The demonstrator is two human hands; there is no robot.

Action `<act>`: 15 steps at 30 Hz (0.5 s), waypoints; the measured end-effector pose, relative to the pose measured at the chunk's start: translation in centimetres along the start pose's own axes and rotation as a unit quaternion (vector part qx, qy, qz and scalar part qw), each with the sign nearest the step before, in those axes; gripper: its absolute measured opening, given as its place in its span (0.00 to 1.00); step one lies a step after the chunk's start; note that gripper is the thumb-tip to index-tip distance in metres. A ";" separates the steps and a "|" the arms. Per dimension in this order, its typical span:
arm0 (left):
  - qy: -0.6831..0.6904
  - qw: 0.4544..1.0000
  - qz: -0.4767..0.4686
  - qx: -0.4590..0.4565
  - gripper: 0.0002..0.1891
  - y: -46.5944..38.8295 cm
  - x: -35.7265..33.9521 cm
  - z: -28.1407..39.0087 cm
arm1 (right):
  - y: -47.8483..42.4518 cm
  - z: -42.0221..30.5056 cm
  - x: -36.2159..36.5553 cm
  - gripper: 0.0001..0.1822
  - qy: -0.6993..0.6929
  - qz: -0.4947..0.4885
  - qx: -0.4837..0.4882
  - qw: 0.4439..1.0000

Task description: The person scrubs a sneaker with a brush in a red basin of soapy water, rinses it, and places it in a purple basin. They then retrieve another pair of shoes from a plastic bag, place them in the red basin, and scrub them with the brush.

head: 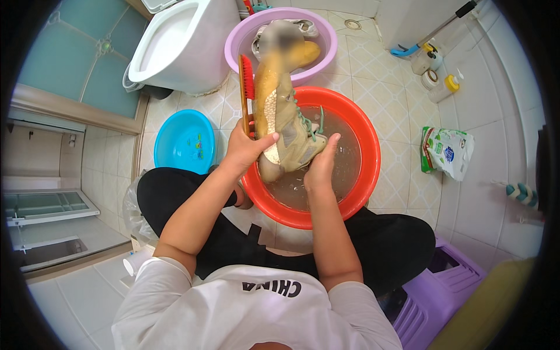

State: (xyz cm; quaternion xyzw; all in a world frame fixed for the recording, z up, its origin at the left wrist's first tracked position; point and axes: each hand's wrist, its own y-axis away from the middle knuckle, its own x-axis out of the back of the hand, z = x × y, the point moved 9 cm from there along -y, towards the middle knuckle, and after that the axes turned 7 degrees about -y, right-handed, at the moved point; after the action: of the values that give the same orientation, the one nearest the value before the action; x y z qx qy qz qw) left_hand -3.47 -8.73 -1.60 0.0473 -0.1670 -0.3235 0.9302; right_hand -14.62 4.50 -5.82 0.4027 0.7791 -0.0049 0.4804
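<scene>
A wet beige sneaker [291,135] with a yellowish sole and green laces is held tilted over a red plastic basin [371,144] of murky water. My left hand [247,146] grips it along the sole side, thumb over the heel area. The same hand holds a scrubbing brush [245,92] with red bristles and a wooden back, upright beside the sole. At the collar, my right hand [321,168] supports the sneaker, its thumb raised and its fingers partly hidden. A blurred patch covers the sneaker's far end.
Beyond the red basin stands a lilac basin [232,48] holding white shoes [306,28]. A blue basin [166,144] is at left, near a toilet [192,52]. Along the right wall are a green-and-white bag [448,151], pump bottles [446,87] and a purple plastic stool [433,302].
</scene>
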 end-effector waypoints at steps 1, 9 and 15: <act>0.007 1.000 -0.001 0.011 0.35 0.0 -0.2 -0.2 | 0.3 -0.1 -0.4 0.41 0.007 0.001 0.011 1.000; -0.100 0.991 0.018 -0.087 0.38 2.0 -1.8 0.6 | 0.8 -2.1 1.1 0.31 0.313 0.136 0.183 0.922; -0.147 0.986 0.025 -0.078 0.42 2.3 -2.1 1.8 | 0.6 -2.5 1.1 0.28 0.303 0.116 0.166 0.931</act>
State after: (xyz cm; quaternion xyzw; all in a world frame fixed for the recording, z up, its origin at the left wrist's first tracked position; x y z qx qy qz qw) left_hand -4.29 -5.54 0.00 -0.0776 -0.2769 -0.3153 0.9044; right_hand -16.37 6.56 -5.13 0.5469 0.8233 0.0441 0.1455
